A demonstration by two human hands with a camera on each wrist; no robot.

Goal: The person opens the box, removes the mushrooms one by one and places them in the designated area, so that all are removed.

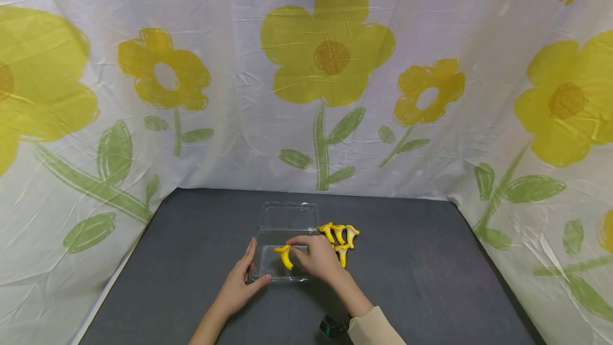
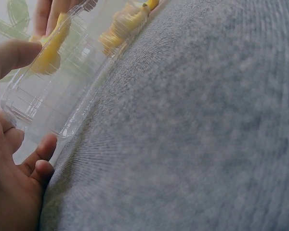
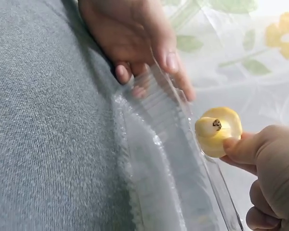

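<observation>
A clear plastic clamshell box (image 1: 265, 271) lies on the table with its lid (image 1: 288, 215) folded back to the far side. My left hand (image 1: 237, 285) holds the box at its near left corner, the thumb at the near wall and the fingers along the left side. Above the box my right hand (image 1: 318, 256) pinches a yellow trumpet-shaped mushroom (image 1: 286, 257) between thumb and fingers. In the right wrist view the dark-tipped stem end of this mushroom (image 3: 216, 126) faces the camera. Several more yellow mushrooms (image 1: 339, 235) lie right of the box, partly hidden behind my right hand.
A dark grey cloth covers the table (image 1: 421, 270). White curtains (image 1: 239, 137) printed with yellow flowers hang along the back and both sides. Under my right sleeve (image 1: 375, 328) a small black device (image 1: 331, 327) shows.
</observation>
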